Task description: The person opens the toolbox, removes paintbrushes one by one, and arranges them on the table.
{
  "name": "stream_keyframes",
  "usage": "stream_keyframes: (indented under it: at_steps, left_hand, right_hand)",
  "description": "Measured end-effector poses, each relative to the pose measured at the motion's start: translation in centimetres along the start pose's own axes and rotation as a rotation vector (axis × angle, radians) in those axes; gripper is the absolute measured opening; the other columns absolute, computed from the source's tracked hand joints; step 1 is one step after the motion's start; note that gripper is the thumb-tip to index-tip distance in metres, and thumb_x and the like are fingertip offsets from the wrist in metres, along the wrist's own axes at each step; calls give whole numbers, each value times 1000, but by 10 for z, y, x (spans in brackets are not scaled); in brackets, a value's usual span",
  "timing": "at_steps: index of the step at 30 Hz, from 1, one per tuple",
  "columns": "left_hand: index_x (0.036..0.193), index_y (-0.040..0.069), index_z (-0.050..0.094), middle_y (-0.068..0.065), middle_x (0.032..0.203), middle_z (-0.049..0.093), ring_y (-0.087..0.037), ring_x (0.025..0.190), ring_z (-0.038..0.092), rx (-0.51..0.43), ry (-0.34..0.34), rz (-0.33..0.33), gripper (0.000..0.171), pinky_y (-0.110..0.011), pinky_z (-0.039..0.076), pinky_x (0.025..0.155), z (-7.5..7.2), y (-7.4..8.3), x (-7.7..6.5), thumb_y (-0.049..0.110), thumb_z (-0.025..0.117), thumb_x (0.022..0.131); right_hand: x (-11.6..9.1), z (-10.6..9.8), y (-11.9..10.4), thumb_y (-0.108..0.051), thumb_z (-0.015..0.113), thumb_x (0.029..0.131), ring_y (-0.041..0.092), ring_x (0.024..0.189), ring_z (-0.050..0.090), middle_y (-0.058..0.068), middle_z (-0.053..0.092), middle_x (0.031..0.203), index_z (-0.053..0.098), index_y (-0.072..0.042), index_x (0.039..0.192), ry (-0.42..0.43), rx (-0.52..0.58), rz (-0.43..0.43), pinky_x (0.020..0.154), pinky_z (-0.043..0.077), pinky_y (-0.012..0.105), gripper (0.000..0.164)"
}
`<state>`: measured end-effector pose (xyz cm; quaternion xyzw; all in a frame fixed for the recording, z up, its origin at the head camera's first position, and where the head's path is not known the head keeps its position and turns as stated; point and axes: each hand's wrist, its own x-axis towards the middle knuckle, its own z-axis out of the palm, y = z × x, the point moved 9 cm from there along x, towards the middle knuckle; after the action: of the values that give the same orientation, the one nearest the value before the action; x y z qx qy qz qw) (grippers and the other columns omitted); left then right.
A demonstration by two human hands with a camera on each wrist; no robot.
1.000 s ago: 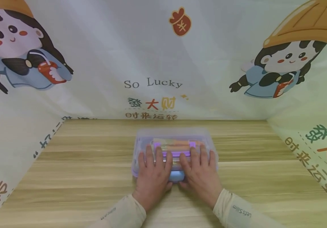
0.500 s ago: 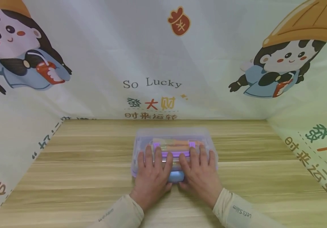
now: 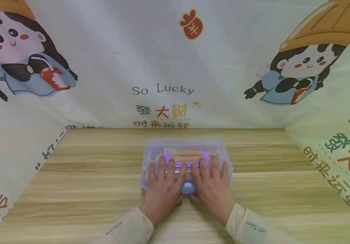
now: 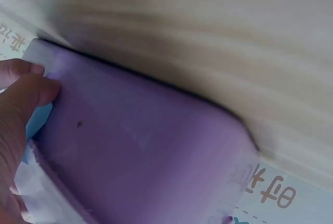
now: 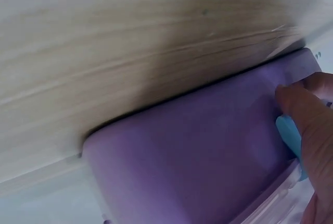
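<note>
A purple storage box [image 4: 140,130] with a clear lid [image 3: 187,140] sits on the table in the middle of the head view. Across the lid runs a purple handle [image 3: 187,165], and orange items [image 3: 190,158] show through it. A blue latch [image 3: 188,188] is at the front, between the hands. My left hand [image 3: 162,189] rests on the lid's left half with fingers stretched forward. On the right half, my right hand [image 3: 213,189] lies the same way. Both wrist views show a thumb touching the box's purple front wall beside the latch. Palm undersides are hidden.
The wood-grain table [image 3: 71,176] extends around the box on both sides. White printed cloth [image 3: 117,61] stands as walls at the back, left and right. The box lies some way in front of the back cloth.
My fingers shift slightly on the lid, the right hand moving a little to the left. The box stays in place and its lid stays down.
</note>
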<state>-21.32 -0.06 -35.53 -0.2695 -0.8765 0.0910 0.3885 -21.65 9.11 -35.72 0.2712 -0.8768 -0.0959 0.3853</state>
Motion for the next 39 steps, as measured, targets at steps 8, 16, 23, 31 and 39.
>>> stream_keyframes:
  at_steps: [8,16,23,31,39]
  left_hand:
    - [138,9,54,-25,127,58,-50,120,50,22,-16,-2,84,-68,39,92,0,1,1,47,77,66]
    - [138,8,54,-23,128,59,-52,121,49,-5,6,17,78,-69,39,93,1,1,-1,41,73,70]
    - [137,7,54,-23,129,59,-51,121,50,-19,16,20,80,-70,38,94,0,1,-2,42,74,67]
    - [135,7,56,-23,127,60,-50,120,51,-47,34,15,79,-71,38,94,-1,-2,-2,41,74,65]
    - [135,8,56,-23,127,60,-51,120,51,-48,38,18,79,-70,38,94,-3,-2,-2,41,73,66]
  right_hand:
    - [5,0,-7,-64,85,59,55,115,50,27,55,126,51,-2,132,-65,-43,-35,87,43,70,101]
    - [7,-2,-7,-64,85,58,55,110,55,27,60,120,53,-1,128,-3,-37,-62,82,47,68,99]
    - [6,-3,-7,-60,83,58,55,110,55,27,60,119,53,-1,127,4,-28,-56,83,47,68,96]
    - [8,-3,-7,-59,80,60,55,109,56,26,60,119,52,-1,126,-4,-46,-49,84,47,67,92]
    - [8,-2,-7,-56,78,62,55,111,54,27,59,120,52,-1,127,-8,-37,-36,86,46,68,89]
